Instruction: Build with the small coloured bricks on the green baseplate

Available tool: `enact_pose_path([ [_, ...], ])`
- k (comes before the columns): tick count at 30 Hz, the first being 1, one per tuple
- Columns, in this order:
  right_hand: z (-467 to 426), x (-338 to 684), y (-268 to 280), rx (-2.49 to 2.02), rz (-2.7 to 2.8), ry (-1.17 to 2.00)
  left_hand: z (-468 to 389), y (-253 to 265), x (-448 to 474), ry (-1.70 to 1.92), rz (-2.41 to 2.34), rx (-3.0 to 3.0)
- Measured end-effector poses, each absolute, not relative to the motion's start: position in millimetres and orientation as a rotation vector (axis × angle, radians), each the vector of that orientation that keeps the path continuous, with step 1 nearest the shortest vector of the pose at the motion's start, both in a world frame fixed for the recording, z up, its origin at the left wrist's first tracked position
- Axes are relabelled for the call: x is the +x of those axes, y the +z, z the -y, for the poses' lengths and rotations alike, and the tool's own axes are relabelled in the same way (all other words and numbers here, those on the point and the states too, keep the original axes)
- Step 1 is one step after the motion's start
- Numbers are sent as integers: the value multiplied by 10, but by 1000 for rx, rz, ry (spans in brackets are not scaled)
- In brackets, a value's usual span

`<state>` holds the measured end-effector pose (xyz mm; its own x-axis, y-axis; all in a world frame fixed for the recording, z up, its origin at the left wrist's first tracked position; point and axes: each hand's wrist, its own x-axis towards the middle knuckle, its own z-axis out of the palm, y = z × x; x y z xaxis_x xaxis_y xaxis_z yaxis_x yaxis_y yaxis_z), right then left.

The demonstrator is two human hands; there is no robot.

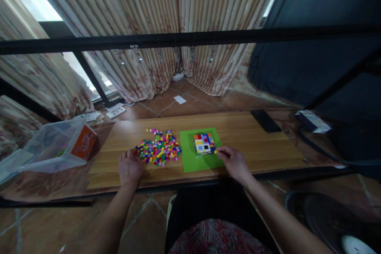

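Patterned garment (208, 240), red and grey, at the bottom edge, nearest the camera; dark legwear (205, 200) just beyond it.

Wooden board (238, 127): one, wood-grained, lying across the work area, both hands above its near half.

Green baseplate (190, 162): one, studded, flat on the board near its middle, set slightly askew.

Brick block (204, 143): one, multicoloured, on the baseplate, right of its centre; a white-framed dark square shows on its near part.

Loose bricks (160, 149): many, mixed colours, heaped on the board just left of the baseplate.

Right hand (235, 162): thumb and forefinger together on what appears to be a small yellow brick (216, 152), at the block's right, near corner. Whether brick and block are joined, cannot tell.

Left hand (130, 166): at the heap's left edge, fingers curled at the outermost bricks; whether it grips one, cannot tell.

Handling notes, by judgement: hold the yellow brick by its sides, keeping studs and underside free; square it to its neighbours before pressing; press evenly, straight down. Bracing the block's opposite side should keep the baseplate from sliding. The left fingers do best sorting from the heap's edge, without scattering it.

Also present: dark phone-like slab (266, 121), far right of the board; clear plastic bin (53, 149) with orange label (85, 141), left of the board.
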<state>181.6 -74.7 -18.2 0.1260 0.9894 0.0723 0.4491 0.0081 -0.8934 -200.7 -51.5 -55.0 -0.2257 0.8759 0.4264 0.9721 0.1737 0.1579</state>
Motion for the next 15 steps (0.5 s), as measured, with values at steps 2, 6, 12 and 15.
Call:
enact_pose_path([
  [2,642,1822,-138,-1551,1542,737,511,-554,-2013,-597,2201,-1784],
  [6,485,1838,-114,-1490,1731,613,503,-562,-2018,-601,2203,-1780],
  [12,405,1891,-169,-1465,1834,618,504,-553,-2001,-589,2219,-1772],
  [15,394,1901,-189,-1449,1787,704,505,-548,-1995,-595,2220,-1772],
])
